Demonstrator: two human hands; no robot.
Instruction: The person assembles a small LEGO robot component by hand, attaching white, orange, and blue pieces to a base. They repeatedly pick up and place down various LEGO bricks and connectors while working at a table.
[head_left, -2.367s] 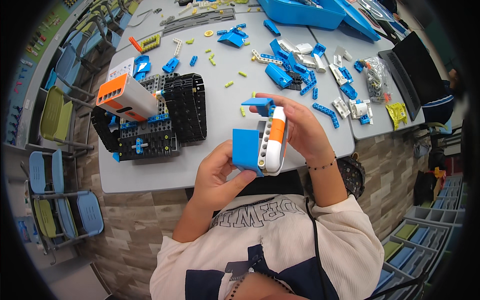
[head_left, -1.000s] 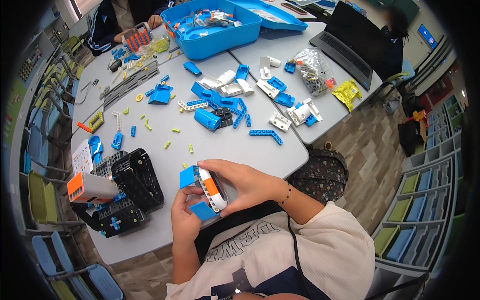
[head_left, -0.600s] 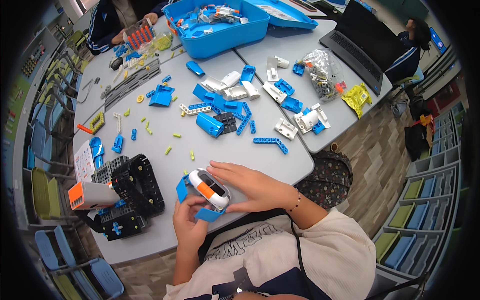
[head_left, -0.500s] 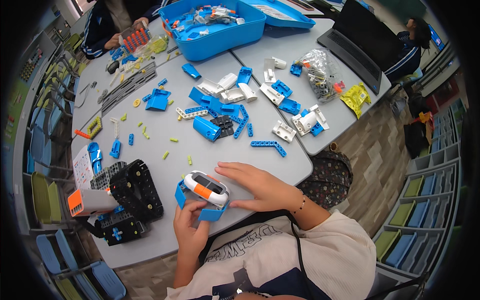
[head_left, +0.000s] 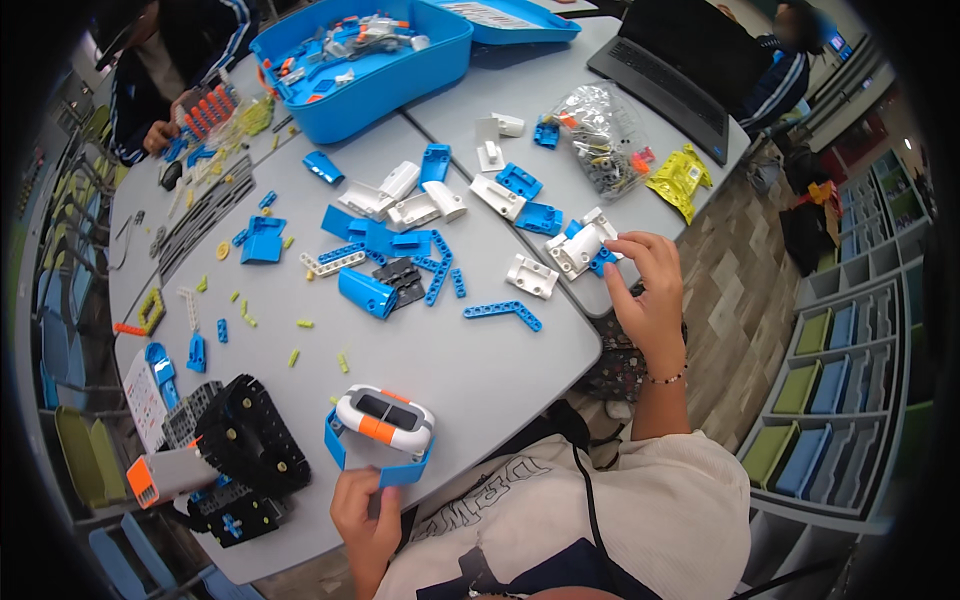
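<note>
- My left hand (head_left: 365, 515): fingers and thumb close on the lower blue panel (head_left: 406, 470) of the white-and-orange frame, by the near edge of the grey table (head_left: 470, 390).
- White-and-orange frame (head_left: 377, 430): a rounded ring with dark insets; whether it rests on the table, I cannot tell. I judge it light, stiff and rather slippery, best held by its rounded white ends — the thin blue panels may work loose under leverage.
- Black tracked model (head_left: 250, 440): left of the frame, apart from my hands.
- Lime pin (head_left: 343, 362): loose, just beyond the frame.
- My right hand (head_left: 652, 290): extended; thumb and forefinger meet the right side of the white-and-blue cluster — grip or mere nearness, I cannot tell.
- White-and-blue cluster (head_left: 578, 250): hard-looking, probably light; its ridged edges should suit a fingertip pinch.
- Clear bag of parts (head_left: 598, 140): beyond the cluster.
- Blue bin (head_left: 400, 95): farther off, holding mixed pieces.
</note>
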